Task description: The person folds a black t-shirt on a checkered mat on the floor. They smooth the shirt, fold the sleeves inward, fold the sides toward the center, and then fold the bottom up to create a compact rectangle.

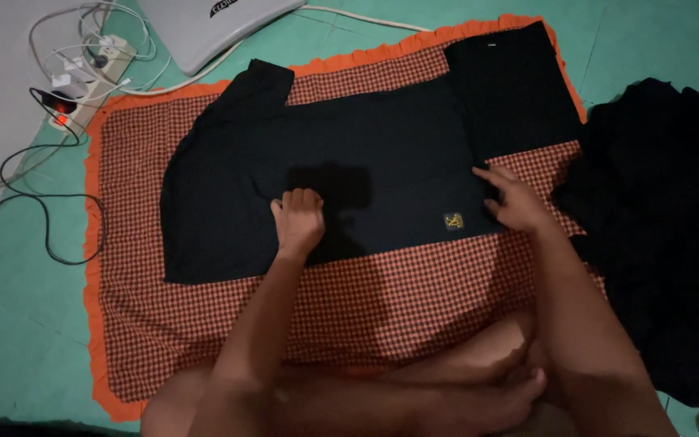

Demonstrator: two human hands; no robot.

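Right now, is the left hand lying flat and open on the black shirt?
No, the left hand is curled into a fist pressing on the black shirt.

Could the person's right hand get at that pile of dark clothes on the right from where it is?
Probably yes. The right hand rests on the black shirt, and the dark pile lies just beside it, with nothing between them.

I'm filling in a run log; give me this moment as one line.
left hand: fist on black shirt | right hand: flat at shirt's edge | under it: checked mat | right: dark clothes pile
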